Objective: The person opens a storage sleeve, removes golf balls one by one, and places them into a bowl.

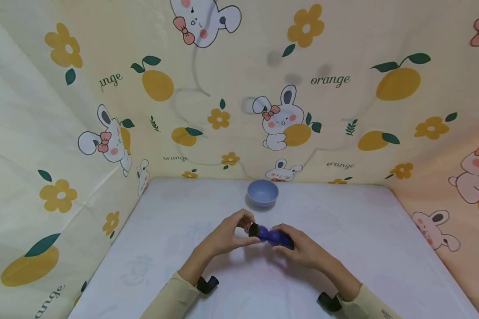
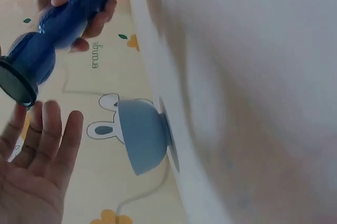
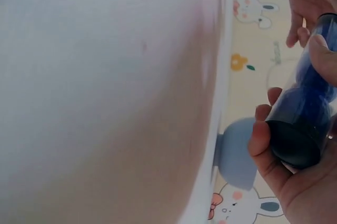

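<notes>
A blue hourglass [image 1: 269, 235] with black end caps and a narrow waist is held above the white table, tilted. My right hand [image 1: 303, 248] grips its right end, thumb on one side and fingers curled round the other, as the right wrist view shows. At the other end, my left hand [image 1: 231, 232] has its fingers extended around the black cap [image 2: 18, 84]. In the left wrist view its fingertips [image 2: 50, 109] come right up to that cap, and the palm faces it without closing round it.
A light blue bowl [image 1: 262, 193] stands upright at the back of the white table [image 1: 175, 212], beyond both hands. Behind and beside the table hangs a cream cloth [image 1: 231, 66] printed with rabbits, oranges and flowers. A black strap-like device [image 1: 207, 284] sits at each wrist.
</notes>
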`<action>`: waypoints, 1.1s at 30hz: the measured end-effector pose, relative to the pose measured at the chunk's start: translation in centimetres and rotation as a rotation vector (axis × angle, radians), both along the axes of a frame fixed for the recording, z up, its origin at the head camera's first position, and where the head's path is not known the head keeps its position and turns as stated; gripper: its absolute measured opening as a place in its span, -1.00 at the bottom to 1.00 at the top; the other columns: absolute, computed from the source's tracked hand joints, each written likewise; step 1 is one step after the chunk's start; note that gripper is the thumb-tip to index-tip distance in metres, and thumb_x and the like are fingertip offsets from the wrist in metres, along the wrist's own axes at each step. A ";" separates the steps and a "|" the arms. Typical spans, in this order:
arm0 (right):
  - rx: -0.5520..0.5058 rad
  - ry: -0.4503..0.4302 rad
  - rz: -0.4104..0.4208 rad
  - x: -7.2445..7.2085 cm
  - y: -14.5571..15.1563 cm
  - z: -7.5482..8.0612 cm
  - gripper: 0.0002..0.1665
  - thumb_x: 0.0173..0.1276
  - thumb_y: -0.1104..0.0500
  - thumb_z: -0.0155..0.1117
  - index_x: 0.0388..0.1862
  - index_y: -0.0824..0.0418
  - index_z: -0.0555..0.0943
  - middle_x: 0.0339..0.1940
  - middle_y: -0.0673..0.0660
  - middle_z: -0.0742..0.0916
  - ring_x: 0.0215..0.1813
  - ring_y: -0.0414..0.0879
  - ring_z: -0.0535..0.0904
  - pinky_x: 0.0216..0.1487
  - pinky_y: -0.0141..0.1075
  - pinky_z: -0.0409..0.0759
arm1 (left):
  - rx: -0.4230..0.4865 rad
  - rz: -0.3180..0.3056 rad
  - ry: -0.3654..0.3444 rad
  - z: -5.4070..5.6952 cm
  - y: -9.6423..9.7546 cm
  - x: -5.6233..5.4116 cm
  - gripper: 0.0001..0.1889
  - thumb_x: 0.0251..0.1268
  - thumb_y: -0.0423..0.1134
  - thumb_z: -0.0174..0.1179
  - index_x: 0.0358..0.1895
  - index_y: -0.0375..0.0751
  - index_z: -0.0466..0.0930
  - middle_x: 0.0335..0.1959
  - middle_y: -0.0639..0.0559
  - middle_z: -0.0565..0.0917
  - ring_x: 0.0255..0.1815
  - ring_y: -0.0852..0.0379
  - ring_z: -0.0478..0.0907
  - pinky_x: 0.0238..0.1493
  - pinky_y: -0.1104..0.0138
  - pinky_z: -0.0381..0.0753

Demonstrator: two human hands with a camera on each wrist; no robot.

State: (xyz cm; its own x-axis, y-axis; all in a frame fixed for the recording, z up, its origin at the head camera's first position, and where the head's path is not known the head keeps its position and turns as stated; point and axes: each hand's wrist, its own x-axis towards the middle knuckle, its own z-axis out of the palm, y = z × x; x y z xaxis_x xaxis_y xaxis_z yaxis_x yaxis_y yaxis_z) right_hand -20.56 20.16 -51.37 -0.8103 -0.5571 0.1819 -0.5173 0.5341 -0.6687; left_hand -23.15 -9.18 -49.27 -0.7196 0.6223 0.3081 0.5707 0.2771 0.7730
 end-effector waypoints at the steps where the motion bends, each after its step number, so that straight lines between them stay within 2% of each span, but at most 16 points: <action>1: 0.001 -0.012 -0.011 0.0 0.1 0.1 -0.47 0.54 0.01 0.45 0.38 0.03 0.53 0.27 0.04 0.71 0.24 -0.03 0.66 0.24 -0.01 0.66 | 0.001 -0.007 0.020 0.1 -0.1 0.0 -0.50 0.35 -0.13 0.55 0.22 -0.01 0.49 0.05 0.15 0.62 0.00 0.20 0.64 0.21 0.25 0.68; 5: 0.001 -0.032 -0.032 -0.1 0.3 0.1 -0.49 0.54 0.04 0.45 0.38 0.00 0.53 0.25 0.02 0.72 0.23 -0.03 0.66 0.23 -0.01 0.66 | 0.006 -0.056 0.104 0.3 -0.2 -0.1 -0.44 0.38 -0.24 0.52 0.37 -0.06 0.52 0.24 0.06 0.61 0.06 0.14 0.67 0.22 0.26 0.70; 7: -0.007 -0.043 -0.028 -0.1 0.4 0.1 -0.48 0.54 0.03 0.46 0.38 0.00 0.53 0.25 0.04 0.72 0.23 -0.02 0.67 0.23 -0.01 0.66 | 0.016 -0.069 0.139 0.3 -0.2 -0.1 -0.44 0.37 -0.28 0.51 0.39 -0.08 0.55 0.25 0.03 0.63 0.03 0.13 0.68 0.19 0.26 0.72; 11: -0.008 -0.071 -0.021 -0.1 0.6 -0.2 -0.38 0.50 -0.11 0.48 0.43 -0.03 0.51 0.30 0.09 0.70 0.25 0.02 0.66 0.23 -0.01 0.67 | 0.027 -0.072 0.158 0.3 -0.2 0.0 -0.47 0.33 -0.30 0.54 0.33 -0.12 0.62 0.18 0.02 0.67 -0.03 0.17 0.71 0.12 0.31 0.74; 15: -0.006 -0.047 -0.008 0.0 0.8 -0.4 -0.31 0.46 -0.19 0.50 0.46 -0.02 0.53 0.34 0.13 0.71 0.26 0.04 0.67 0.22 -0.04 0.68 | 0.029 -0.081 0.136 0.4 -0.3 0.0 -0.51 0.31 -0.28 0.56 0.27 -0.17 0.67 0.12 0.02 0.70 -0.07 0.21 0.73 0.08 0.33 0.75; 20: -0.016 -0.017 0.047 0.1 1.0 -0.3 -0.34 0.51 -0.09 0.47 0.48 0.10 0.55 0.36 0.20 0.71 0.25 0.09 0.68 0.23 -0.05 0.68 | 0.055 -0.120 0.107 0.4 -0.4 -0.1 -0.55 0.25 -0.30 0.60 0.18 -0.18 0.70 0.01 0.00 0.71 -0.13 0.13 0.75 0.00 0.30 0.79; 23: -0.011 -0.039 0.071 0.1 1.2 -0.2 -0.34 0.53 -0.09 0.45 0.50 0.09 0.54 0.38 0.20 0.70 0.26 0.08 0.67 0.24 -0.08 0.66 | 0.063 -0.143 0.093 0.5 -0.4 -0.2 -0.56 0.22 -0.33 0.62 0.15 -0.17 0.71 -0.03 -0.01 0.72 -0.17 0.10 0.76 -0.02 0.29 0.79; 29: -0.017 -0.063 0.104 0.0 1.4 -0.3 -0.36 0.54 -0.07 0.44 0.50 0.06 0.53 0.36 0.20 0.71 0.23 0.04 0.66 0.21 -0.13 0.64 | 0.050 -0.162 0.031 0.7 -0.3 -0.2 -0.55 0.19 -0.35 0.63 0.14 -0.18 0.72 -0.01 0.00 0.73 -0.18 0.17 0.75 -0.01 0.32 0.79; 33: -0.026 -0.049 0.097 -0.1 1.3 -0.4 -0.38 0.55 -0.06 0.44 0.49 0.01 0.53 0.36 0.17 0.71 0.22 0.02 0.66 0.19 -0.14 0.64 | 0.064 -0.147 0.007 0.7 -0.3 -0.3 -0.53 0.19 -0.35 0.63 0.16 -0.17 0.71 0.02 0.01 0.72 -0.15 0.20 0.74 0.02 0.29 0.79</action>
